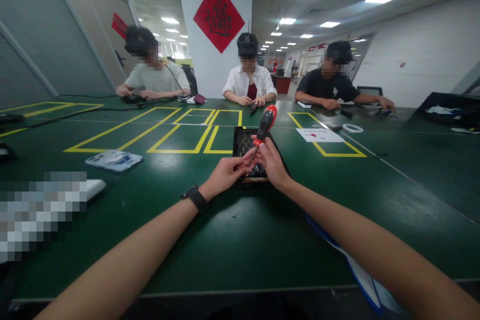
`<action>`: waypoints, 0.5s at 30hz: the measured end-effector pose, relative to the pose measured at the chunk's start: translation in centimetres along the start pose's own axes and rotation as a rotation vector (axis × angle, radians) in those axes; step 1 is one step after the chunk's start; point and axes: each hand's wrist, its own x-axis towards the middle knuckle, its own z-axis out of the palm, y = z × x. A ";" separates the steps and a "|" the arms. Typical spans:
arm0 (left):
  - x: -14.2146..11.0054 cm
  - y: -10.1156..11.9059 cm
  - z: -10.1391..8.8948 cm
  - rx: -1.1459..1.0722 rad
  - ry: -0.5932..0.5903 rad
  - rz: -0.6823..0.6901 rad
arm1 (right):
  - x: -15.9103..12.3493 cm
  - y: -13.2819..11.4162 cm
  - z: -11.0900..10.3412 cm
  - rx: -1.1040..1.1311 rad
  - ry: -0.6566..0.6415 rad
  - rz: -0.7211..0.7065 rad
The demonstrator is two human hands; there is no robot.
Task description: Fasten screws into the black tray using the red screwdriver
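2 hands meet over a black tray (240, 141): right hand (273, 161) clasps a red-handled screwdriver (264, 127); left hand (225, 176) pinches its tip.

Both arms outstretched, left hand (225, 174) pinching, right hand (273, 160) gripping

Bare forearms, black wristband (195, 197) on the left wrist, no sleeves

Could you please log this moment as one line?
right hand: grips red-and-black screwdriver, tilted | left hand: fingertips at its shaft | under hands: black tray on green table
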 end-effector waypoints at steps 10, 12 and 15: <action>-0.1 0.9 0.2 0.060 0.070 -0.004 | 0.1 0.0 -0.2 -0.006 0.034 -0.013; -0.1 0.7 0.1 0.069 0.070 -0.010 | 0.1 0.0 -0.1 -0.012 0.030 -0.013; 0.0 0.3 0.1 0.076 0.040 -0.008 | 0.1 -0.1 0.0 -0.006 0.005 -0.004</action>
